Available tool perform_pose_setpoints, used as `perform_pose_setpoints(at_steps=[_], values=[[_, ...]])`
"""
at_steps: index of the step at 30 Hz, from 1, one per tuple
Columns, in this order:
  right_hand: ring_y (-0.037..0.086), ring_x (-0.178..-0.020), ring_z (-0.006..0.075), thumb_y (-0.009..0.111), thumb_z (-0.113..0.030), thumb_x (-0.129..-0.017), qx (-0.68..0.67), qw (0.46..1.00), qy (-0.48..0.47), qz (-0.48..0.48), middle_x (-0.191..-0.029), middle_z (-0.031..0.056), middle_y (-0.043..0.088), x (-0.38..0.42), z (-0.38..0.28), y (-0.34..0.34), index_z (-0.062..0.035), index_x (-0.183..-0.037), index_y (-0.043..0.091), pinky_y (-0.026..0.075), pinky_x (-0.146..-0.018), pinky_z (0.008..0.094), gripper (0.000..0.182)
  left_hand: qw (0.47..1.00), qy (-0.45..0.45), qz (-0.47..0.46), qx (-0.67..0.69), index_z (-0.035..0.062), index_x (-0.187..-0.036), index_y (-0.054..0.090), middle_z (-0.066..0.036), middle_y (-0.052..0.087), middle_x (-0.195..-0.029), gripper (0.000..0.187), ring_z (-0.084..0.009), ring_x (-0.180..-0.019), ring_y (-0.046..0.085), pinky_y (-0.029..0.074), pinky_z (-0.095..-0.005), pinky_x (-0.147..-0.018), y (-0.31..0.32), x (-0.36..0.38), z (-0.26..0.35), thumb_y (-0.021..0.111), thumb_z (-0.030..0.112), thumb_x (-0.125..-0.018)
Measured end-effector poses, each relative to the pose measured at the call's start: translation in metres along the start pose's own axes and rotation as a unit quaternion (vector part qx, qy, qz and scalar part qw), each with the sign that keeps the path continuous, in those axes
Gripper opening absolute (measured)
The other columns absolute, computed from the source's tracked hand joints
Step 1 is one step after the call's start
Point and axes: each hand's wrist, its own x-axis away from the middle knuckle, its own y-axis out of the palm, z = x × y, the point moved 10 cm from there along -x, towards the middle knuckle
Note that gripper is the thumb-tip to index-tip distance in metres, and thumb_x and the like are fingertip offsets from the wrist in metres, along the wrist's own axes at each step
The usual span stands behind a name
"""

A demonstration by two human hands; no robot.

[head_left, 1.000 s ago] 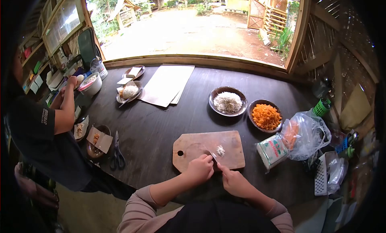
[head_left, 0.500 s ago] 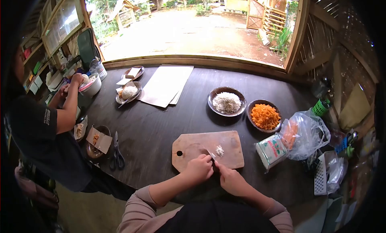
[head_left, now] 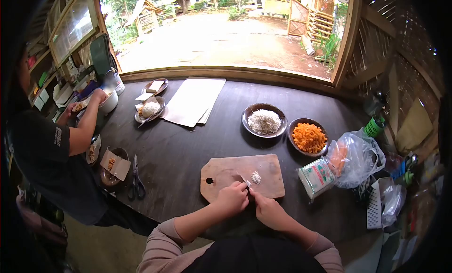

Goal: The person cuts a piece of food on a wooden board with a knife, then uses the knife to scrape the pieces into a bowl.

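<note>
My right hand [head_left: 272,212] is closed around the handle of a knife, low over the front edge of a wooden cutting board [head_left: 221,167]. The narrow blade of the knife [head_left: 246,182] points up and left, close beside my left fingers. My left hand [head_left: 233,197] rests on the board with its fingers curled together; whatever they pinch is hidden beneath them. Just beyond the blade lies a small heap of pale shredded pieces [head_left: 255,177].
Behind the board stand a bowl of whitish shreds [head_left: 264,122] and a bowl of diced orange food [head_left: 309,138]. A printed packet [head_left: 316,178] and a clear plastic bag [head_left: 360,164] lie right. Scissors [head_left: 136,179] and paper sheets [head_left: 193,101] lie left, near a co-worker [head_left: 52,146].
My hands and the knife stay almost in place. The co-worker's hands have moved apart; one holds some food on a wrapper, the other reaches into the white pot.
</note>
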Motion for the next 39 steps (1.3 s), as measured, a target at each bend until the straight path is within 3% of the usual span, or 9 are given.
perform_pose_setpoints(at_steps=[4, 9, 19, 21, 25, 31, 34, 36, 39], values=[[0.064, -0.07, 0.0445, 0.049, -0.003, -0.092, -0.014, 0.999, -0.024, 0.019, -0.077, 0.0286, 0.063, 0.002, -0.008, -0.009, 0.0022, -0.134, 0.047, 0.051, -0.067, 0.0511, 0.043, 0.999, -0.018, -0.034, 0.0, 0.0049, -0.085, 0.069, -0.004, 0.062, -0.097, 0.02, -0.0215, -0.098, 0.061, 0.056, -0.0342, -0.075, 0.001, -0.001, -0.002, 0.061, 0.023, -0.084], [0.064, -0.071, 0.0449, 0.05, -0.004, -0.092, -0.048, 0.986, 0.129, -0.096, -0.079, 0.0299, 0.064, 0.009, -0.003, -0.009, 0.0022, -0.134, 0.047, 0.051, -0.067, 0.0516, 0.043, 0.997, -0.035, -0.061, 0.0, 0.0049, -0.09, 0.07, -0.004, 0.064, -0.101, 0.022, -0.0222, -0.103, 0.061, 0.055, -0.0346, -0.079, 0.006, 0.0, -0.005, 0.061, 0.024, -0.086], [0.065, -0.076, 0.045, 0.049, -0.004, -0.092, -0.061, 0.998, 0.029, -0.021, -0.083, 0.0305, 0.063, 0.001, -0.005, -0.012, 0.0016, -0.135, 0.048, 0.051, -0.071, 0.0509, 0.043, 1.0, -0.012, -0.022, 0.008, 0.0044, -0.081, 0.07, -0.005, 0.062, -0.097, 0.02, -0.0218, -0.097, 0.061, 0.056, -0.0342, -0.074, 0.001, 0.0, -0.001, 0.061, 0.022, -0.084], [0.065, -0.092, 0.0435, 0.048, 0.0, -0.092, -0.065, 0.974, 0.176, -0.13, -0.103, 0.0298, 0.064, 0.01, 0.001, -0.007, 0.0015, -0.133, 0.05, 0.052, -0.081, 0.0449, 0.042, 1.0, -0.02, -0.024, 0.006, 0.0045, -0.081, 0.07, -0.005, 0.062, -0.097, 0.02, -0.0217, -0.098, 0.061, 0.056, -0.0341, -0.074, 0.0, -0.002, -0.003, 0.061, 0.023, -0.084], [0.064, -0.094, 0.044, 0.048, -0.001, -0.092, -0.085, 0.977, 0.168, -0.104, -0.103, 0.0296, 0.064, 0.01, 0.015, 0.005, 0.0017, -0.133, 0.05, 0.052, -0.082, 0.0453, 0.041, 0.999, -0.025, -0.039, 0.006, 0.0053, -0.085, 0.07, -0.004, 0.063, -0.098, 0.02, -0.0222, -0.1, 0.061, 0.056, -0.035, -0.076, 0.004, -0.001, -0.004, 0.061, 0.023, -0.085], [0.064, -0.07, 0.045, 0.048, -0.005, -0.094, -0.025, 0.999, -0.021, 0.024, -0.076, 0.0292, 0.063, 0.001, -0.004, -0.004, 0.0016, -0.133, 0.048, 0.051, -0.066, 0.0513, 0.04, 0.999, -0.017, -0.033, 0.007, 0.0053, -0.083, 0.07, -0.005, 0.063, -0.097, 0.02, -0.022, -0.098, 0.061, 0.056, -0.0346, -0.076, 0.0, -0.001, -0.002, 0.061, 0.023, -0.085], [0.064, -0.069, 0.0444, 0.049, -0.004, -0.092, -0.049, 0.994, 0.078, -0.053, -0.075, 0.0285, 0.063, 0.007, -0.008, -0.012, 0.0016, -0.134, 0.048, 0.051, -0.066, 0.0517, 0.041, 0.999, -0.025, -0.048, 0.0, 0.0056, -0.087, 0.07, -0.005, 0.064, -0.099, 0.021, -0.0224, -0.1, 0.062, 0.056, -0.0349, -0.078, 0.005, -0.002, -0.004, 0.06, 0.024, -0.086], [0.065, -0.087, 0.0454, 0.047, -0.003, -0.093, -0.038, 0.968, 0.195, -0.156, -0.096, 0.0309, 0.064, 0.01, -0.002, -0.003, 0.0011, -0.137, 0.045, 0.052, -0.079, 0.0482, 0.045, 0.998, -0.024, -0.051, -0.005, 0.0056, -0.087, 0.07, -0.005, 0.064, -0.099, 0.021, -0.0222, -0.1, 0.062, 0.056, -0.0346, -0.077, 0.005, -0.001, -0.004, 0.06, 0.024, -0.086], [0.065, -0.083, 0.0455, 0.048, -0.003, -0.092, -0.047, 0.984, 0.144, -0.097, -0.092, 0.0307, 0.064, 0.009, 0.006, 0.002, 0.0011, -0.137, 0.045, 0.052, -0.076, 0.0489, 0.045, 0.998, -0.022, -0.063, -0.004, 0.0057, -0.087, 0.07, -0.005, 0.064, -0.1, 0.021, -0.0222, -0.1, 0.062, 0.056, -0.0343, -0.078, 0.007, -0.002, -0.003, 0.06, 0.024, -0.086]])
